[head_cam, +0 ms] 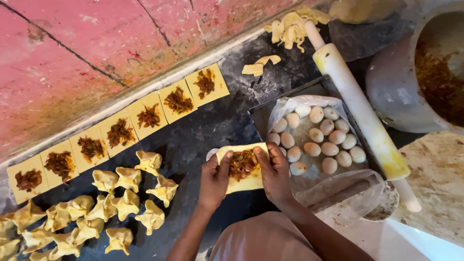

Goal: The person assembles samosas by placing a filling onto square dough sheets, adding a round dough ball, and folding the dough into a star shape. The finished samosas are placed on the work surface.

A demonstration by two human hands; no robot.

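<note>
Over the dark table [203, 130], both hands work on one pastry square [243, 167] heaped with brown filling. The left hand [215, 179] pinches the square's left edge, thumb pressed onto the dough beside the filling. The right hand [274, 174] grips the right edge, thumb laid across the top corner, fingers curled behind. A pale round shape shows just past the left hand, perhaps an egg, though it is mostly hidden.

Just to the right of the hands lies a dark tray [263, 111] lined with clear plastic, holding a cluster of peeled boiled eggs [319, 137]. A long rolling pin [360, 113] rests diagonally along the tray's far side, one end near a heap of dough scraps [290, 26]. A large metal pot [411, 82] with brown filling inside stands at the upper right.

Along the pink wall [96, 43] runs a row of flat squares [121, 133], each topped with filling. Nearer, at the lower left, folded parcels [96, 212] with pinched tops crowd together on the table.
</note>
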